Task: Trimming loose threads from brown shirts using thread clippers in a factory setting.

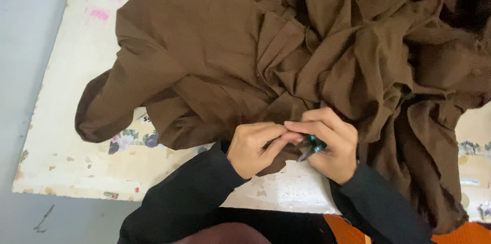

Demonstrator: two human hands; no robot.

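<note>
A large brown garment (215,55) lies crumpled across a worn white table (66,136) with a faded flower pattern. My left hand (253,148) pinches a fold of the brown cloth at the garment's near edge. Right beside it, my right hand (332,144) is closed around a small teal-handled tool (311,147), probably thread snips, with its tip at the cloth. The two hands touch at the fingertips. Both arms wear black sleeves. The tool's blades are mostly hidden by my fingers.
More brown cloth (409,44) is heaped at the back right and hangs over the table's near right edge. A grey floor (20,44) runs along the left. Orange fabric (460,235) shows at the bottom right.
</note>
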